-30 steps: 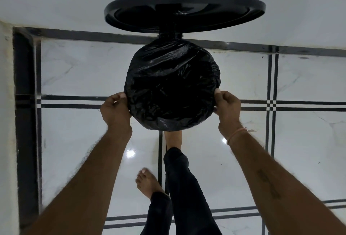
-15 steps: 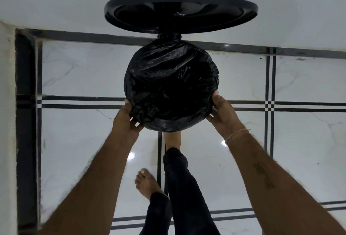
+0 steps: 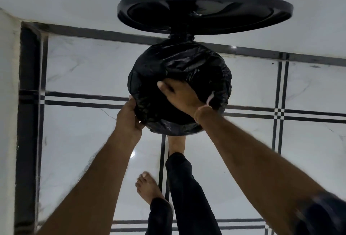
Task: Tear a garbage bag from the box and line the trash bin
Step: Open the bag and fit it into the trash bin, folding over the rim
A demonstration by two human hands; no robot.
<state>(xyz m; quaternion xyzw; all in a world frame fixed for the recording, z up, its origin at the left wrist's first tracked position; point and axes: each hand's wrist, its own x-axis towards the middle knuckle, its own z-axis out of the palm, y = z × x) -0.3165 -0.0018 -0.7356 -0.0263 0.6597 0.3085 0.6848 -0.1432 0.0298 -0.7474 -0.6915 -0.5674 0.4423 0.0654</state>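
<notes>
Head view: a black garbage bag (image 3: 189, 66) covers the trash bin's mouth. The left hand (image 3: 129, 116) grips the bag's rim, fingers closed on it. The right hand (image 3: 179, 94) presses flat inside, fingers spread. The lid (image 3: 206, 8) stands open beyond them.

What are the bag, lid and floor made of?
Bag: thin black plastic film, by its fine crinkles and soft sheen. Lid: seemingly rigid moulded plastic, glossy black, with smooth highlights along the rim. Floor: polished tile, marble-look white with grey veins and black inlay lines; real stone or ceramic, cannot tell.
</notes>
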